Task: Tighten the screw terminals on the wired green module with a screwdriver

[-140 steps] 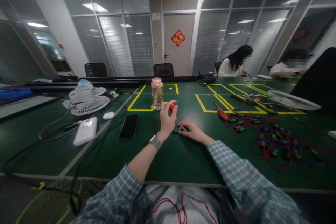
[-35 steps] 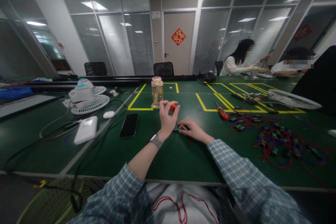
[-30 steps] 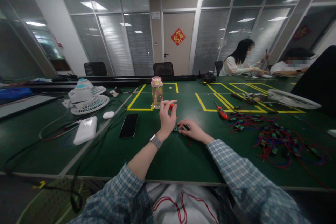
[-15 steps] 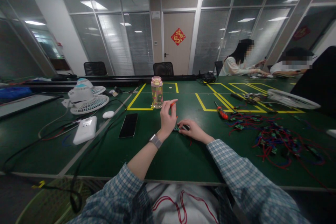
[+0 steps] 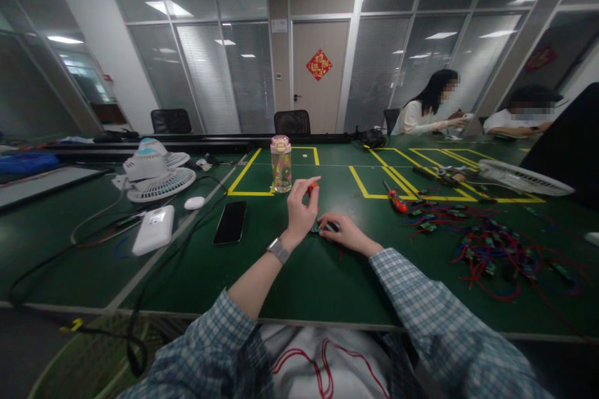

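My left hand (image 5: 302, 209) is raised over the green table (image 5: 299, 287), its fingers closed round an upright tool with a red-orange handle (image 5: 313, 186), mostly hidden by the hand. Just right of it, my right hand (image 5: 342, 232) rests low on the table. Its fingers press on a small green circuit board (image 5: 316, 229), and a short red wire (image 5: 340, 254) sticks out below. The tool's lower end is above the board; whether they touch cannot be made out.
A bottle (image 5: 281, 165) stands behind my left hand; a phone (image 5: 230, 222) lies to its left. Rightward are a red screwdriver (image 5: 397, 201) and a heap of wired boards (image 5: 496, 249). White fans (image 5: 156, 171) stand at left. Two people sit at the far right.
Both hands keep nearly the same pose, with the left fingers shifted very slightly. Across the table, a person's hands have risen from the tabletop. The view has shifted a little.
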The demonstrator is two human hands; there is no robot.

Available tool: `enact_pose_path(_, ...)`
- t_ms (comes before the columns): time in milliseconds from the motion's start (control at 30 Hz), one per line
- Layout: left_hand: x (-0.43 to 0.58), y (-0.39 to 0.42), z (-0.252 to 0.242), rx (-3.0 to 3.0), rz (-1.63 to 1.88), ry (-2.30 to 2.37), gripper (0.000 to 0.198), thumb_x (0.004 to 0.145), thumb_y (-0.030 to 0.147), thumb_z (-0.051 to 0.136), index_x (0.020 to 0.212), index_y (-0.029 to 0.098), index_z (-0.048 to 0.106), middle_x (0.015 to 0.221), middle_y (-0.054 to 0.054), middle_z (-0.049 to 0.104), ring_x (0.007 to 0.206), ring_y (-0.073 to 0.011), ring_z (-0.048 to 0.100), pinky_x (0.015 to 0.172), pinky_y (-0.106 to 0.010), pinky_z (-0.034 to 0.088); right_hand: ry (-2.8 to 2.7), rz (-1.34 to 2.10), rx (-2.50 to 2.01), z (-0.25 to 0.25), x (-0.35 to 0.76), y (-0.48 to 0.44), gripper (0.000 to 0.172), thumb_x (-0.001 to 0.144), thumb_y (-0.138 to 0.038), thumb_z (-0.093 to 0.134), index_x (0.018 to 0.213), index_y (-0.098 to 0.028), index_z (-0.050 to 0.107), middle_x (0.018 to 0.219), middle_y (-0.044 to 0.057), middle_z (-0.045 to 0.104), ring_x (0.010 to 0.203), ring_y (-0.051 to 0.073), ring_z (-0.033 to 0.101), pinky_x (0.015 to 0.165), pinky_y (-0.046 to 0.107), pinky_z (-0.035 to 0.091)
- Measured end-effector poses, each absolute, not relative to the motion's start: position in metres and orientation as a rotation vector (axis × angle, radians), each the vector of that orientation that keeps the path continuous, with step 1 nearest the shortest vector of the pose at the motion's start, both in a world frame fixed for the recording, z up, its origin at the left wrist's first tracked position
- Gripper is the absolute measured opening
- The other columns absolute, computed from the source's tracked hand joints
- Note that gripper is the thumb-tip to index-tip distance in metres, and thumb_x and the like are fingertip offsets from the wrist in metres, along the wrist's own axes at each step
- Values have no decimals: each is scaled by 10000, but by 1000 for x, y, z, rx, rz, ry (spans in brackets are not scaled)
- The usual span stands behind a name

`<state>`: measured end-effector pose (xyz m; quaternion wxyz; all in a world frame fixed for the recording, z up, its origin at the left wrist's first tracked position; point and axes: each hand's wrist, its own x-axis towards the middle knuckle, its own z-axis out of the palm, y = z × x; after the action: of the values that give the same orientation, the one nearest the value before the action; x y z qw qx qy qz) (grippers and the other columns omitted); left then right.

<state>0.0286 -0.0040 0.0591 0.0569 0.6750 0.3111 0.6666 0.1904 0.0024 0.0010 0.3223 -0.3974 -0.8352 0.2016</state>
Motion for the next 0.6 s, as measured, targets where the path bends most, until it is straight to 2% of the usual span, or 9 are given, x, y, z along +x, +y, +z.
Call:
enact_pose_path(100, 29, -5, 61, 2062, 2075, 969, 73, 893, 217, 611, 940, 195, 662, 885, -31, 610, 817, -151, 583, 763, -279, 486, -2196, 532, -1045, 2, 190, 2, 66, 753, -181, 718, 799, -199, 674, 1052, 55, 722, 1009, 226, 645, 943, 388, 447)
enact_pose_path(167, 29, -6, 61, 2058, 2084, 974, 63, 886, 236, 625, 919, 195, 658, 878, -29, 601, 826, -154, 582, 774, -281, 486, -2196, 528, -1045, 2, 190, 2, 67, 753, -174, 716, 797, -201, 673, 1055, 54, 722, 1008, 225, 645, 944, 388, 446)
enact_pose_path(367, 27, -4, 57, 2055, 2035, 939, 299, 984, 161, 367, 1123, 206, 628, 1042, -61, 628, 983, -168, 590, 871, -308, 471, -2190, 523, -1033, 1, 190, 2, 67, 751, -179, 721, 797, -198, 676, 1041, 55, 724, 998, 221, 648, 940, 383, 451)
enact_pose_path(600, 29, -6, 59, 2051, 2103, 984, 198, 940, 169, 497, 1092, 189, 622, 987, -57, 625, 923, -167, 594, 839, -299, 481, -2203, 520, -1039, 0, 190, 4, 62, 756, -185, 720, 800, -200, 679, 1040, 55, 724, 1000, 224, 645, 949, 397, 444)
